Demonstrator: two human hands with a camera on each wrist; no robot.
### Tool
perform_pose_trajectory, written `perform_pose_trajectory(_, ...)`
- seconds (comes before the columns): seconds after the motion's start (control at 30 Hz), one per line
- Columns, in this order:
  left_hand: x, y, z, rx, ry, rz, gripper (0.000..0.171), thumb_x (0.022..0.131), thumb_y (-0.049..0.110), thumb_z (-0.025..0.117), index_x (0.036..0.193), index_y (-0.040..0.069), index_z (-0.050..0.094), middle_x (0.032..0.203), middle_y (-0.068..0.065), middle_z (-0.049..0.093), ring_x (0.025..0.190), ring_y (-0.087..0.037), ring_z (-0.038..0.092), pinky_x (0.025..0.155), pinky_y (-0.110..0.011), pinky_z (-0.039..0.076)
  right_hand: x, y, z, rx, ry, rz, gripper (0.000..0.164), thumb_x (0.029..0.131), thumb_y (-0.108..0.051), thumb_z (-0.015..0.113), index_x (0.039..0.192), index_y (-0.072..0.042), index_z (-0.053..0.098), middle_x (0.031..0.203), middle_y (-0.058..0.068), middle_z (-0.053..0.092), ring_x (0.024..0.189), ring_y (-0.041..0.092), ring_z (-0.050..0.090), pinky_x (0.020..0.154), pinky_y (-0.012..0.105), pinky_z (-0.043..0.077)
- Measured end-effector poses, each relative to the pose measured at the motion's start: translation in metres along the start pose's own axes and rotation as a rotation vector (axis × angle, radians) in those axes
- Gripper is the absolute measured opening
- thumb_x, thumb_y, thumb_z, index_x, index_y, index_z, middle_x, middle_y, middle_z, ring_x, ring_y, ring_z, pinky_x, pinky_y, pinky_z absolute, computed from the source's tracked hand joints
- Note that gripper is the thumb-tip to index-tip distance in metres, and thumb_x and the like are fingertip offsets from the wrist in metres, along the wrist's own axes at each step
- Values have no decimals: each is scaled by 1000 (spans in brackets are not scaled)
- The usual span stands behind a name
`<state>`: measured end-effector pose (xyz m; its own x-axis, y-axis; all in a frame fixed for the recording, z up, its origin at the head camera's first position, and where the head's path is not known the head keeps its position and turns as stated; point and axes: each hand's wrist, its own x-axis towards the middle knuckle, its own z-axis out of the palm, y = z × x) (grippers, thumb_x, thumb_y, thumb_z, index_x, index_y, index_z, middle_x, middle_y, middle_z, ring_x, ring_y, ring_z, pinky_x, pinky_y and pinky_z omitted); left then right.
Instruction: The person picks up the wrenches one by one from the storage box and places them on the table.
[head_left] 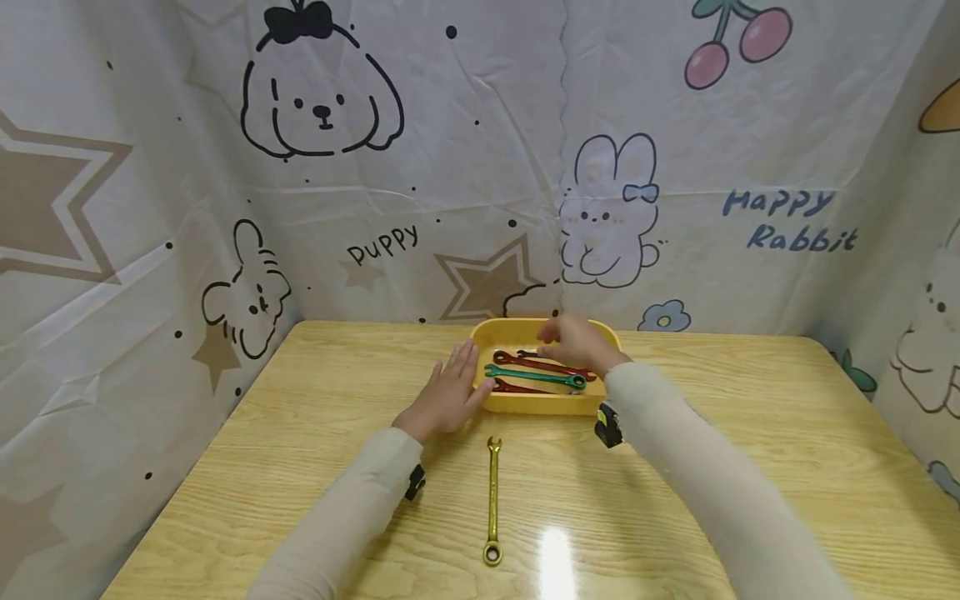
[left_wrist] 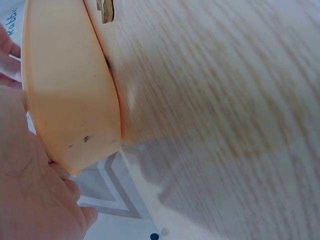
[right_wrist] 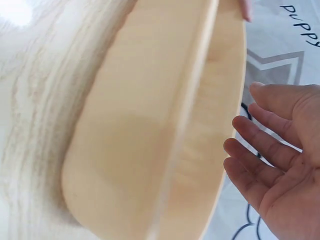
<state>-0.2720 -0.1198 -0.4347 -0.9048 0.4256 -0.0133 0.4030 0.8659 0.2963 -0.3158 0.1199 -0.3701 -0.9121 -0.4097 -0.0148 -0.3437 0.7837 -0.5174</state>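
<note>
A yellow tray (head_left: 551,405) holds several wrenches: a red wrench (head_left: 534,362), a green wrench (head_left: 532,376), a dark red wrench (head_left: 517,387) and a small dark one (head_left: 527,354) partly hidden behind the right hand. My left hand (head_left: 447,392) rests against the tray's left end, fingers extended along it and thumb near the front rim. Over the tray's right half is my right hand (head_left: 577,342), fingers loosely bent with nothing between them, as the right wrist view also shows. A gold combination wrench (head_left: 492,500) lies lengthwise on the table in front of the tray.
The wooden table (head_left: 337,392) runs back to a hanging cloth (head_left: 450,192) printed with cartoon animals, which also closes off both sides. The tray stands close to the table's back edge. Each wrist carries a small black camera.
</note>
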Motion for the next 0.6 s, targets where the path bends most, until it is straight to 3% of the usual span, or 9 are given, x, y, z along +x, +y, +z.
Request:
perform_pose_trajectory(0.33,-3,2,-1,-4,20,15,74,103,51,21,153,0,4,161,-13,-2,147,-32,2,116,-55,10,3,14,20,-91,-66,4,28,88,-12,70,111,3,68,107,15,69,100,30,63,89,43,50)
perform_pose_trajectory(0.6,-2,2,-2,2,19,13,74,102,53,18,153,1,4,161,-12,-4,148,-30,0,116,-55,10,4,15,29,-65,-109,32,23,88,-10,69,108,1,71,103,13,70,95,26,63,84,41,52)
